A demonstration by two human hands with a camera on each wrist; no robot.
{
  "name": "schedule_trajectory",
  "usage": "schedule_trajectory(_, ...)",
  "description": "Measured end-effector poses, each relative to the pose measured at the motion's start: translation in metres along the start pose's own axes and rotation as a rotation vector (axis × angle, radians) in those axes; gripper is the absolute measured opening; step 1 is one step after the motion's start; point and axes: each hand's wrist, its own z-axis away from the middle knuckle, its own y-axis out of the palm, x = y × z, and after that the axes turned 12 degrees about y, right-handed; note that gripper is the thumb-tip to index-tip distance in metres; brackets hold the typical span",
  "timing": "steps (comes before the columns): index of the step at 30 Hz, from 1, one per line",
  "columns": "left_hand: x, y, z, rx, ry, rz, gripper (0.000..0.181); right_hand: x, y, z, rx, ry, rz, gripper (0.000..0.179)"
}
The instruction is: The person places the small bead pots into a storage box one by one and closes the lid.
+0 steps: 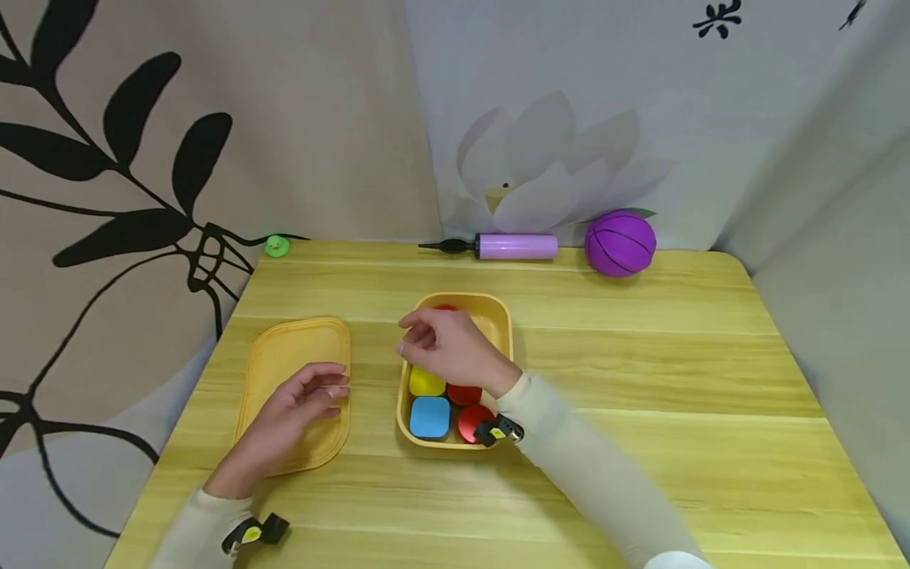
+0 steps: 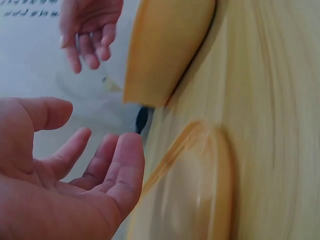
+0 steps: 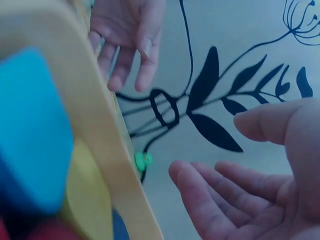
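My right hand (image 1: 455, 348) hovers over the left part of a yellow box (image 1: 503, 324), its fingers loosely bent and nothing between them. Inside the box lie a blue block (image 1: 430, 417), a yellow block (image 1: 426, 382) and several red pieces (image 1: 475, 423); the hand hides some of the contents. Over the right side of a flat yellow lid (image 1: 284, 348) is my left hand (image 1: 295, 411), fingers apart and slightly bent. In the left wrist view that palm (image 2: 65, 200) is bare, with the lid's rim (image 2: 220, 185) below it.
Along the table's back edge are a small green duck toy (image 1: 277, 246), a purple hand pump (image 1: 517, 246) with a black nozzle, and a purple ball (image 1: 621, 243). A patterned curtain (image 1: 320, 118) hangs right behind them. Bare wooden tabletop (image 1: 675, 356) lies right of the box.
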Motion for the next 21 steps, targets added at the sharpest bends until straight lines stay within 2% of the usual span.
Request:
schedule_trajectory(5,0.003,-0.023,0.016,-0.047,0.026,-0.017,0.047,0.014,0.026,-0.003,0.058,0.038,-0.057,0.041)
schedule_trajectory(9,0.007,-0.042,0.029,-0.100,0.001,-0.063,0.047,0.024,0.050,-0.008,0.091,0.054,-0.090,0.045)
schedule_trajectory(13,0.009,-0.057,0.040,-0.119,-0.022,-0.127,0.047,0.029,0.075,-0.007,0.127,0.090,-0.124,0.051)
schedule_trajectory(17,0.015,-0.070,0.050,-0.156,-0.036,-0.218,0.049,0.032,0.095,-0.004,0.189,0.127,-0.211,0.057)
schedule_trajectory(21,0.025,-0.081,0.057,-0.218,-0.074,-0.347,0.053,0.034,0.109,-0.002,0.196,0.163,-0.298,0.058)
